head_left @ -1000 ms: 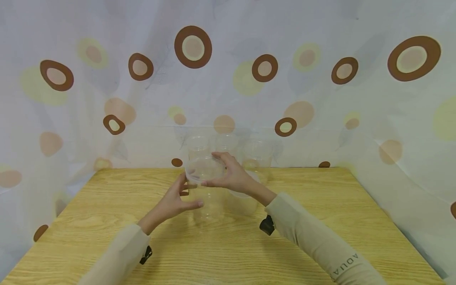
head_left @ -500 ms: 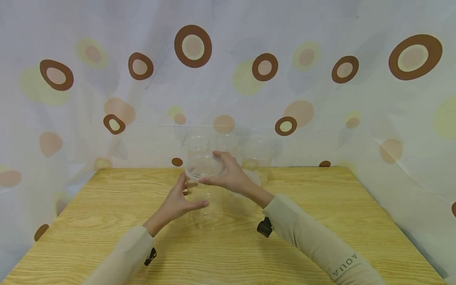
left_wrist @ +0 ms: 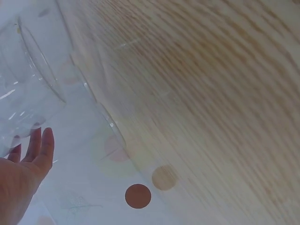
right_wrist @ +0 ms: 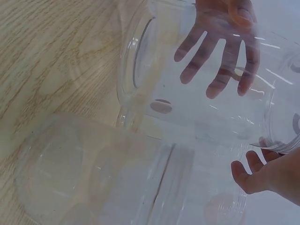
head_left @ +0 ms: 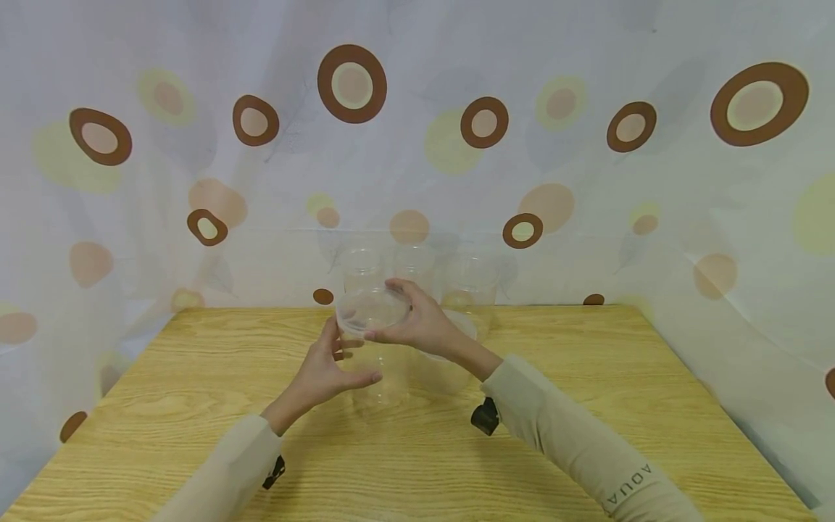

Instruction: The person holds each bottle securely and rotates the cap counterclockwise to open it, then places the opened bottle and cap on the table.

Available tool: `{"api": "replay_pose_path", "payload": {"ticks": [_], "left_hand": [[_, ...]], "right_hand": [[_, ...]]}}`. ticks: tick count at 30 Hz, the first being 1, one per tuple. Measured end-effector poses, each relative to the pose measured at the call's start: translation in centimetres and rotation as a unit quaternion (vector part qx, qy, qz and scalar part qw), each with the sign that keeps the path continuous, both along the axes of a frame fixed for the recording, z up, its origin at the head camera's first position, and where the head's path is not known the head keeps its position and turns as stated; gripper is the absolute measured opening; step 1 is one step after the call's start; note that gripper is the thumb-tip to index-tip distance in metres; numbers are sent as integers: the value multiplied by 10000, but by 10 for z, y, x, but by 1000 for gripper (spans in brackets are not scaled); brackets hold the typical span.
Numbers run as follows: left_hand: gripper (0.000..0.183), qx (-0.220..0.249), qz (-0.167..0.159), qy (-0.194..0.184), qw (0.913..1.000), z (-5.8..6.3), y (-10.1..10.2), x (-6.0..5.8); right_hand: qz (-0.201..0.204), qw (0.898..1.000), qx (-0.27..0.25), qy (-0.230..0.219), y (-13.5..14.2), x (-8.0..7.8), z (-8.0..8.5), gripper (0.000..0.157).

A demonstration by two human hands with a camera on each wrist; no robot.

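Note:
In the head view a clear plastic jar [head_left: 381, 377] stands upright on the table between the hands. A translucent round lid [head_left: 375, 310] is at its top. My left hand [head_left: 320, 373] holds the jar's side, thumb in front and fingers around the far left. In the right wrist view the left hand [right_wrist: 218, 47] shows through the clear wall with fingers spread around it. My right hand [head_left: 424, 322] grips the lid's edge, thumb at the near side and fingers at the far side. The left wrist view shows left fingertips [left_wrist: 44, 145] against the jar [left_wrist: 23, 79].
A second lidded jar [head_left: 443, 375] stands just right of the held one, partly behind the right wrist. Behind are several more clear jars [head_left: 470, 279] close to the patterned curtain [head_left: 574, 268]. The wood-grain table [head_left: 404, 471] reaches to that curtain.
Both hands stay on the jar and lid. Over the last second the left hand has shifted slightly right and the right hand slightly left; the lid tipped a little, then levelled again.

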State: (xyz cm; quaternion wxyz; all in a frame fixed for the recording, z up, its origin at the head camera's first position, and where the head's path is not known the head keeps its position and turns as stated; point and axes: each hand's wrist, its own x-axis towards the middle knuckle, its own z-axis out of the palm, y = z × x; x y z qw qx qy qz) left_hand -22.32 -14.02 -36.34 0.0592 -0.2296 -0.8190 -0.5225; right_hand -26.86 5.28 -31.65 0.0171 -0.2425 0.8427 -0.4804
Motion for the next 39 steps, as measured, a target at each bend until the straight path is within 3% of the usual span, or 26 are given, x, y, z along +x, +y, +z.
{"api": "replay_pose_path", "payload": {"ticks": [4,7,13,18,26,31,39], "left_hand": [[96,28,-103,-16,9999,0,-2,0],[95,107,-288,-58,9995,-8,-7,-6],[99,158,-666,-117,9976,-22,-14,-16],[100,175,-783,-108,9967,-22,-15,-16],[98,158,-449,-19,9989,-25,-16,-16],[98,50,-69,6,10000,-25,-17,-15],[97,71,62,5,10000,-27,-16,-16]], "right_hand": [[330,9994,-31,-73,4,-2,-1,93],[774,9969,-60,-117,9,-6,-1,90],[1787,9829,-166,-419,20,-16,1,83],[2082,9768,-120,-479,24,-19,2,88],[1916,9810,-121,-268,25,-16,3,93],[1287,9916,-122,47,20,-8,0,95],[497,9979,-355,-225,9,7,-3,92]]}}
